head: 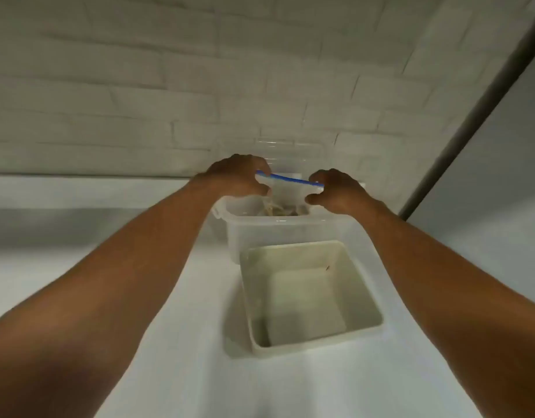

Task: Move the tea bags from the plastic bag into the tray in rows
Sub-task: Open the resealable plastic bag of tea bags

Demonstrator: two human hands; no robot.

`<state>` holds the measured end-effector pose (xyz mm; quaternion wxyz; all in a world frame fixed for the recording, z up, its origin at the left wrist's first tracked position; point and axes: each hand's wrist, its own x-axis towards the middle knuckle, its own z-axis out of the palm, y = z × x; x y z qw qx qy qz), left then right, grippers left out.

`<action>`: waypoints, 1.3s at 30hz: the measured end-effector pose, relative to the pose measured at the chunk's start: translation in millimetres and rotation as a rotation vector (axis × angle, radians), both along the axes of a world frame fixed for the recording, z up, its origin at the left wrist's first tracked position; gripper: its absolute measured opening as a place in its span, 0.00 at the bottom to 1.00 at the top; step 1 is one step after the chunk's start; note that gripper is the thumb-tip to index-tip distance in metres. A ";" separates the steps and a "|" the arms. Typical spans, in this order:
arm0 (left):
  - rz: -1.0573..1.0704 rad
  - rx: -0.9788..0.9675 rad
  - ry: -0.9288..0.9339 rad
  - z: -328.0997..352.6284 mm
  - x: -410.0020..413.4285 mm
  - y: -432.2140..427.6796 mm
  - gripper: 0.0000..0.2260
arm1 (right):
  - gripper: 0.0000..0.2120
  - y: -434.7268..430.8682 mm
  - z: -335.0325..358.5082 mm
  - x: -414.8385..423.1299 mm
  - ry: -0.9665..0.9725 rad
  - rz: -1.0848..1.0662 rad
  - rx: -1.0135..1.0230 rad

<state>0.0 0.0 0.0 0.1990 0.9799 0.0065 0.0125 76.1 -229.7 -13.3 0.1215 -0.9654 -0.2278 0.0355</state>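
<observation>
- While both arms reach out past the tray (pixel 317 337), the left hand (pixel 233 176) curls round the left end of the plastic bag (pixel 287 191) at its blue seal strip (pixel 290 178).
- Right hand (pixel 335 191): thumb and curled fingers pinch the right end of the same strip. Both hands are grasping the bag and neither is free.
- The strip runs in one stretched line between the hands. Cannot tell whether the seal is parted or closed.
- The bag hangs down into a clear tub (pixel 278 233), which stands just beyond the tray and touches it or nearly so.
- Tea bags (pixel 278 210): a pale, tangled heap low in the bag, seen through the film beyond the tray. Blurred, so no count is possible.
- The tray is cream, square and deep, and sits nearest the viewer. No tea bags lie in it. A small dark speck shows on its far inner wall; what it is cannot be told.
- The white counter (pixel 200 357) carries the tray and the tub. A white brick wall (pixel 139 86) rises beyond the tray, and a dark upright frame (pixel 471 116) stands off to its right.
- Progress, as judged: at the very start. Nothing has been moved across and no row is begun.
- Left to do: get the bag open, lift the tea bags out, and lay them in rows in the tray. That is the whole transfer.
</observation>
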 end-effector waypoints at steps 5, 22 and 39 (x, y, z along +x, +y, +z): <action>0.058 0.088 0.024 -27.0 41.5 -11.6 0.38 | 0.39 -1.3 -21.6 29.2 0.040 -0.020 -0.076; 0.200 -0.272 -0.037 -38.9 42.6 -10.9 0.10 | 0.12 -10.0 -30.6 54.2 -0.058 -0.039 0.142; 0.155 -1.115 -0.498 39.1 -13.6 -37.9 0.07 | 0.10 -9.7 48.8 -7.1 0.221 -0.059 1.245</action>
